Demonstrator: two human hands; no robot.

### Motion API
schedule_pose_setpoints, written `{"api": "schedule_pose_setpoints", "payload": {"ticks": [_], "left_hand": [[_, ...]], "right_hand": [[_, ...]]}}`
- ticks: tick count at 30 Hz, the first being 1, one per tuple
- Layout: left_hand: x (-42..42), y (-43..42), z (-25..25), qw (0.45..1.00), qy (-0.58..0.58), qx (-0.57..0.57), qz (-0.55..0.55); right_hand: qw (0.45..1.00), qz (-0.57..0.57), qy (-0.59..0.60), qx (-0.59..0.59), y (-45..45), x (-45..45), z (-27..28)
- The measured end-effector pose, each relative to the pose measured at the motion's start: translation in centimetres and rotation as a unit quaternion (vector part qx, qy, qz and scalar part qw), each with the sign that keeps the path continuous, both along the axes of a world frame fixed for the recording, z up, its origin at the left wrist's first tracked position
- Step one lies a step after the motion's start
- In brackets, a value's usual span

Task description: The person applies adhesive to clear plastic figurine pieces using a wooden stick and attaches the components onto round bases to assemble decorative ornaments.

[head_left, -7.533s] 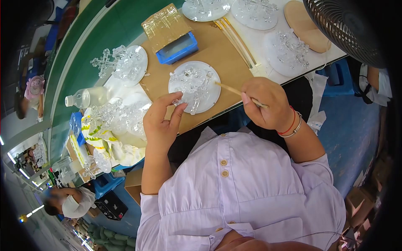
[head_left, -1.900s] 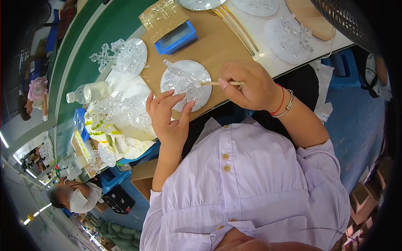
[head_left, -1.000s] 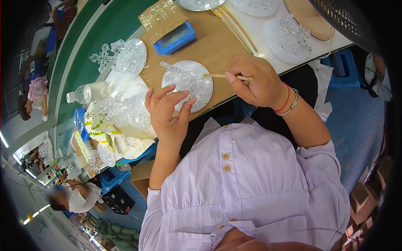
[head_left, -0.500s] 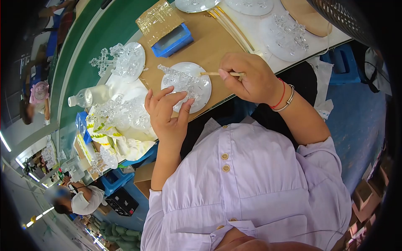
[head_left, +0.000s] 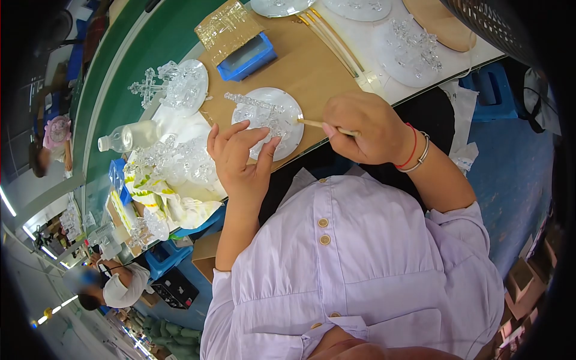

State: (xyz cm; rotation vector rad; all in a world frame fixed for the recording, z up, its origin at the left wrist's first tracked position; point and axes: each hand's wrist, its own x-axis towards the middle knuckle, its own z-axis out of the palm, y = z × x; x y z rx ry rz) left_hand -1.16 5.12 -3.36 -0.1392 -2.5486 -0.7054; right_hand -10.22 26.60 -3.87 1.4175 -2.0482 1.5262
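Observation:
Before me a white round disc (head_left: 292, 139) lies on the brown board, with a clear ornament (head_left: 255, 103) on it whose long beaded arm points up-left. My left hand (head_left: 237, 157) reaches over the disc's near-left side, thumb and forefinger closed around the ornament's lower part; the exact contact is hard to see through the clear material. In my right hand (head_left: 363, 129) is a thin wooden-handled brush (head_left: 315, 123), pinched between thumb and fingers. Its tip meets the disc's right rim, or hovers just over it.
Left of the board stand another disc with a clear cross (head_left: 147, 89), a clear bottle (head_left: 129, 138) and a heap of clear parts (head_left: 180, 159). Behind are a blue box (head_left: 247, 59) and several brushes (head_left: 336, 45). A disc of clear pieces (head_left: 414, 51) lies right. A co-worker (head_left: 123, 288) sits left.
My right hand has moved down and slightly right, taking the brush tip from the disc's upper part to its right rim. The left hand stays nearly in place; the disc has barely shifted.

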Motion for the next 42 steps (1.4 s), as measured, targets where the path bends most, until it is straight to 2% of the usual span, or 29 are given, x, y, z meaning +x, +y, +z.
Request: {"api": "schedule_pose_setpoints", "payload": {"ticks": [5, 11, 13, 32, 42], "left_hand": [[0.0, 0.2, 0.1, 1.000, 0.004, -0.003, 0.000], [-0.2, 0.1, 0.1, 1.000, 0.008, -0.006, 0.002], [-0.2, 0.1, 0.2, 1.000, 0.013, 0.002, -0.007], [-0.3, 0.0, -0.1, 1.000, 0.019, 0.001, -0.009], [-0.3, 0.0, 0.1, 1.000, 0.015, 0.000, -0.010]], "right_hand": [[0.999, 0.008, 0.050, 0.009, -0.1, 0.0, 0.3], [0.993, 0.092, 0.061, 0.051, 0.5, 0.6, 0.8], [0.994, 0.048, 0.068, 0.073, 0.5, 0.4, 1.1], [0.994, 0.081, 0.022, 0.069, -0.2, 2.2, 0.8], [0.996, -0.004, 0.013, 0.088, -0.2, -0.2, 1.0]]}}
